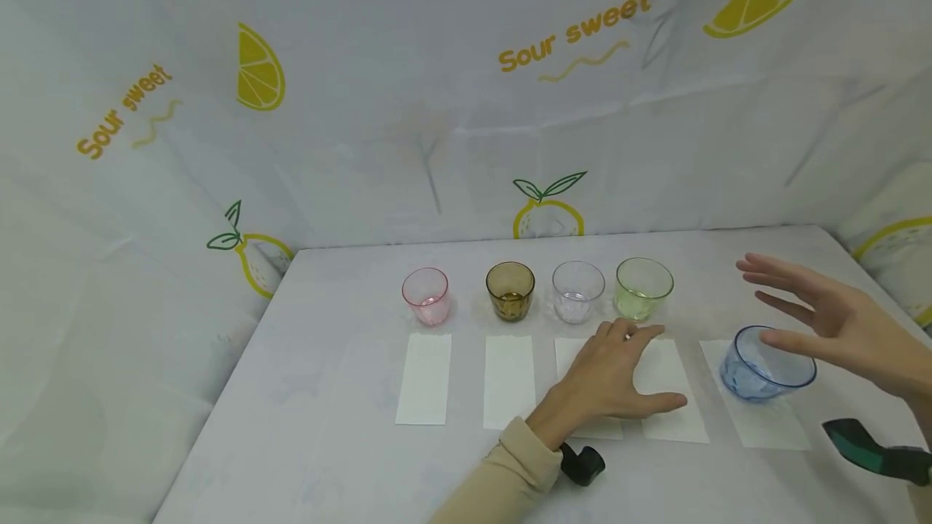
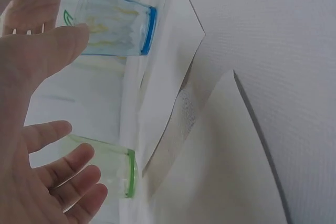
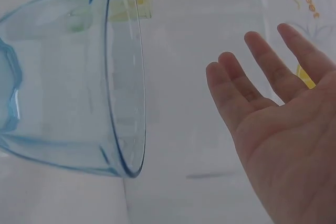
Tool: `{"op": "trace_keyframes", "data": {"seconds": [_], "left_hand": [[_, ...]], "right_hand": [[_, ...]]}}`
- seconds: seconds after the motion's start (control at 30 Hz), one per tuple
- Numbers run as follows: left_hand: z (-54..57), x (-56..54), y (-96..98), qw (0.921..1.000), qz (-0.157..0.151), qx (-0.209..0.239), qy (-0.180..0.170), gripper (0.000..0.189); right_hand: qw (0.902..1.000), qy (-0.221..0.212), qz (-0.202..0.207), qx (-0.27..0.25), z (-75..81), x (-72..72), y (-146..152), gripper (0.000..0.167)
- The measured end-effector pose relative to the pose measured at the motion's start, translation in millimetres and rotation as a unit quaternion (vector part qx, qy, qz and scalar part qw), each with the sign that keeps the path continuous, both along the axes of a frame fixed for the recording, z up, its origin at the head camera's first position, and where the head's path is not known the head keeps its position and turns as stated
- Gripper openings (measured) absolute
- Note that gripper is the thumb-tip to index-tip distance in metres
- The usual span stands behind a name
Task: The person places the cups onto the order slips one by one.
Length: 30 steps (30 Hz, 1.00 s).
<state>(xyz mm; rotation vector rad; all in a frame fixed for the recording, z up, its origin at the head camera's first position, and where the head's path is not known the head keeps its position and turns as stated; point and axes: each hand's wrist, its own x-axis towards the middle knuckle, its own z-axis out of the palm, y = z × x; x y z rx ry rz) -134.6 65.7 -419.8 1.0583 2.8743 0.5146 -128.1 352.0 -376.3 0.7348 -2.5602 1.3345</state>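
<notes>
My right hand (image 1: 837,318) hovers over the right side of the blue glass (image 1: 753,382), fingers spread, with the thumb overlapping its rim in the head view. That glass stands upright on the rightmost white paper strip (image 1: 775,427). In the right wrist view, a gap shows between the blue glass (image 3: 58,103) and the fingers. My left hand (image 1: 607,374) is over the paper strip (image 1: 677,419) in front of the green glass (image 1: 641,303), thumb and fingers apart and nothing between them. The left wrist view has the green glass (image 2: 113,174) beyond the fingertips.
Left of the green glass stand a clear glass (image 1: 578,297), an amber glass (image 1: 510,293) and a pink glass (image 1: 426,297). More paper strips (image 1: 424,378) lie in front of them on the white table (image 1: 306,395). A lemon-print cloth (image 1: 408,103) hangs behind.
</notes>
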Motion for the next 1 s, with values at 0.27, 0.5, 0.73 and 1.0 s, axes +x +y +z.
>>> {"op": "trace_keyframes", "data": {"seconds": [0.27, 0.5, 0.73, 1.0], "left_hand": [[-6.5, -0.5, -14.3, 0.9999, -0.004, 0.005, -0.012, 0.085], [-15.1, 0.6, -20.4, 0.9995, -0.003, 0.018, -0.025, 0.084], [-18.9, 0.2, -24.0, 0.9994, -0.004, 0.026, -0.020, 0.085], [-23.4, -1.9, -25.5, 0.9995, -0.008, 0.017, -0.025, 0.086]], "right_hand": [[0.9998, 0.007, 0.016, -0.006, 6.9, -4.5, -13.0, 0.093], [0.9997, -0.006, 0.023, -0.009, 11.4, -11.0, -23.7, 0.090], [0.9995, -0.028, 0.015, -0.008, 15.6, -22.5, -39.5, 0.088], [0.9971, -0.053, -0.044, 0.033, 11.6, -37.3, -53.0, 0.083]]}}
